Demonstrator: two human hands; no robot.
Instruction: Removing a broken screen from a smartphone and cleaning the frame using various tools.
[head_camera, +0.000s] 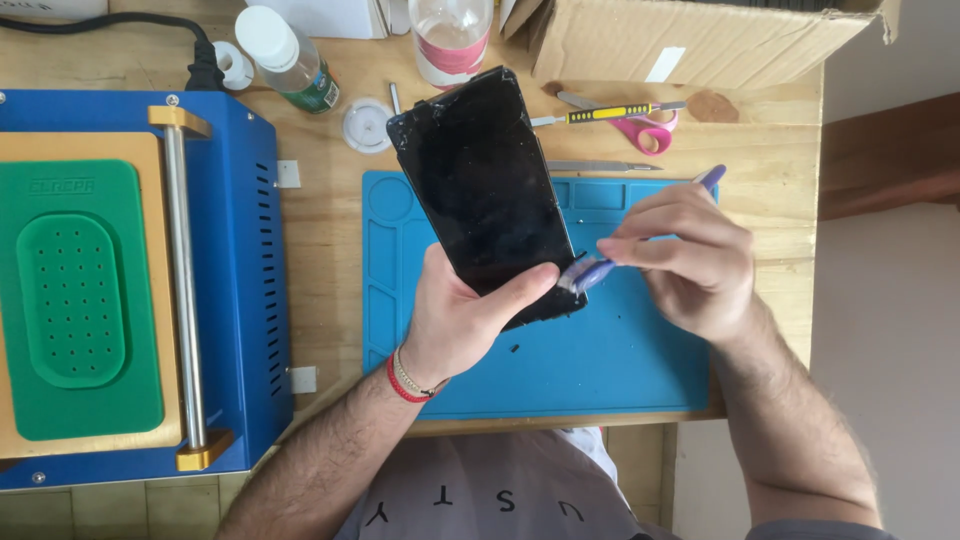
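Left grip (462, 315) on phone (485, 190), right (685, 255) on scraper (600, 268)

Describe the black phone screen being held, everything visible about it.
The black phone screen is a glossy, glass-like rectangular panel with rounded corners and ragged residue along its edges. It is tilted above the blue mat, gripped near its lower end by the left hand. The right hand holds a blue-handled tool against its lower right edge.

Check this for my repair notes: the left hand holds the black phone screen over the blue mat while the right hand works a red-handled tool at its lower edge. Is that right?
Not quite: the tool has a blue handle, not red. The head view shows the left hand holding the black phone screen over the blue mat while the right hand works that blue tool at its lower edge.
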